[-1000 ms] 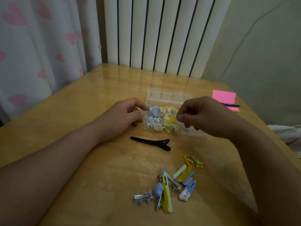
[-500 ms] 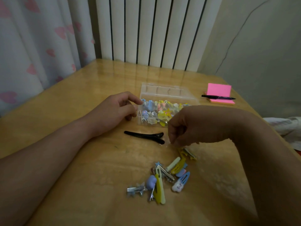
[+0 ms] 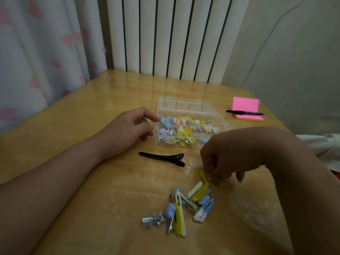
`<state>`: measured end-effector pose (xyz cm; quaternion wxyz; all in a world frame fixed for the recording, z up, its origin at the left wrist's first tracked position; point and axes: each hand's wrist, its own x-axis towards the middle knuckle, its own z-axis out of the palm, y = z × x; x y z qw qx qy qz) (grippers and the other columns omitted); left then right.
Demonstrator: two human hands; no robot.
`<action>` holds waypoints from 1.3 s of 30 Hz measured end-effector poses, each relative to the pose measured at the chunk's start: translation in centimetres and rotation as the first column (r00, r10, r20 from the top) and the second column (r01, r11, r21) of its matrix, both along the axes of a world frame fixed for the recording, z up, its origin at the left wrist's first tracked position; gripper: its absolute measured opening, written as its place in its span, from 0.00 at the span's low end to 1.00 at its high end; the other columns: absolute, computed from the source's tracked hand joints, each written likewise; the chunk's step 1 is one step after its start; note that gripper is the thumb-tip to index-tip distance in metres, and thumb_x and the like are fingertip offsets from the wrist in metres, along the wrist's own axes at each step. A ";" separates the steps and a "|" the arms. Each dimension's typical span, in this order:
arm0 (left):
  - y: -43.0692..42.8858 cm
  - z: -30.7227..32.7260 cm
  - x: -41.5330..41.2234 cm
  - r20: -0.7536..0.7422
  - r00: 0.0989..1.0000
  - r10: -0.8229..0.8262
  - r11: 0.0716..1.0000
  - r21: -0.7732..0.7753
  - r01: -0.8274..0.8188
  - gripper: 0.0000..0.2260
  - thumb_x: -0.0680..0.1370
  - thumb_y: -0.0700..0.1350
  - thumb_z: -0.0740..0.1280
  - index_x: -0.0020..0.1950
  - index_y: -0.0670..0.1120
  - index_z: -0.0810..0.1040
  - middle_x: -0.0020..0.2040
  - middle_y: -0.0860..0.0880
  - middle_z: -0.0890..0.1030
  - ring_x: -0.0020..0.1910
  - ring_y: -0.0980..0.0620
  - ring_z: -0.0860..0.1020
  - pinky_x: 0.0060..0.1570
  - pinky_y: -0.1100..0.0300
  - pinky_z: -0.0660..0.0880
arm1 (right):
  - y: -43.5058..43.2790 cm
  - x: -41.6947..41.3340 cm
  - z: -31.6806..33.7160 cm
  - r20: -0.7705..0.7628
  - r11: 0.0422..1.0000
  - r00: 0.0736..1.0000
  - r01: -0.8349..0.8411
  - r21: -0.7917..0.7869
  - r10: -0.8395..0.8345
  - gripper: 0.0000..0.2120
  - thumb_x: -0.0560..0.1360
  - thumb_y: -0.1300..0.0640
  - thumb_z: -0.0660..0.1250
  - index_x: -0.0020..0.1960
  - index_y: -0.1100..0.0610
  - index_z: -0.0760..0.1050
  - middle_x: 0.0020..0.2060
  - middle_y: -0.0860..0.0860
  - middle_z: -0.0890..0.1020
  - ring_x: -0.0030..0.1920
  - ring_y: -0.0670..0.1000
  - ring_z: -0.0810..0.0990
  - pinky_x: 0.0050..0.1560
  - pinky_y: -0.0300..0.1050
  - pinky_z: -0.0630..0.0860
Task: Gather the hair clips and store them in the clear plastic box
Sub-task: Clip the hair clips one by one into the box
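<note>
Holding box point(image 3: 185, 107) by its 9 o'clock end with left hand point(image 3: 127, 131), thumb and index curled on the wall. Reaching down with right hand point(image 3: 230, 155) at 5 o'clock of box, fingertips on yellow clip point(image 3: 224, 184); can't tell whether pinched or only touched. Seeing box open on table point(image 3: 92, 111), stored clips point(image 3: 184, 129) inside. Finding loose clips point(image 3: 184, 207) heaped at 6 o'clock of box, just beside right hand. Black clip point(image 3: 161, 158) between heap and box, touching neither. At 2 o'clock of box: pen point(image 3: 244, 113) across pink notes point(image 3: 245, 105).
</note>
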<state>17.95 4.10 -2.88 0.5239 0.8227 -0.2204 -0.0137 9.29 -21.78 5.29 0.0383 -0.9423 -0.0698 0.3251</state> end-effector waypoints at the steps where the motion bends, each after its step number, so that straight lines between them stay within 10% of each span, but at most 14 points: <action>1: 0.0 0.0 0.0 -0.002 1.000 -0.001 1.000 -0.003 0.001 0.10 0.83 0.38 0.68 0.59 0.49 0.83 0.42 0.46 0.84 0.40 0.53 0.81 0.47 0.65 0.78 | -0.2 0.0 0.2 0.019 0.999 1.000 -0.026 0.046 0.025 0.06 0.78 0.60 0.75 0.53 0.53 0.82 0.48 0.53 0.85 0.38 0.45 0.83 0.38 0.40 0.84; 8: -0.1 0.1 -0.1 0.006 1.000 0.001 1.000 -0.001 -0.001 0.09 0.83 0.38 0.68 0.60 0.47 0.83 0.43 0.40 0.84 0.39 0.54 0.80 0.46 0.65 0.77 | -3.1 1.5 0.7 0.436 0.785 0.872 -0.104 0.610 -0.223 0.02 0.78 0.59 0.74 0.49 0.54 0.82 0.43 0.50 0.87 0.43 0.49 0.86 0.43 0.45 0.85; 22: -0.2 0.3 -0.3 0.004 1.000 0.002 1.000 0.002 -0.002 0.09 0.83 0.39 0.68 0.60 0.47 0.83 0.42 0.45 0.84 0.40 0.54 0.80 0.46 0.66 0.77 | -2.0 5.1 -5.0 0.697 0.935 0.642 0.090 0.344 -0.319 0.03 0.79 0.53 0.73 0.47 0.51 0.83 0.41 0.47 0.84 0.39 0.46 0.82 0.44 0.49 0.83; 29: 0.0 0.2 -0.3 0.012 1.000 0.005 1.000 0.017 -0.005 0.09 0.83 0.38 0.67 0.60 0.48 0.83 0.43 0.44 0.85 0.40 0.54 0.81 0.46 0.66 0.78 | -1.6 4.2 -3.7 0.712 0.886 0.568 0.069 0.458 -0.412 0.06 0.81 0.50 0.71 0.50 0.52 0.83 0.42 0.45 0.84 0.43 0.45 0.81 0.41 0.42 0.77; 39: -0.1 0.3 -0.4 0.006 1.000 0.009 1.000 0.005 -0.009 0.10 0.83 0.36 0.67 0.61 0.44 0.83 0.43 0.43 0.83 0.39 0.55 0.79 0.44 0.68 0.77 | -0.3 0.7 0.0 0.090 0.940 0.989 -0.138 0.311 0.116 0.08 0.77 0.52 0.77 0.54 0.43 0.84 0.42 0.43 0.85 0.39 0.41 0.81 0.44 0.42 0.79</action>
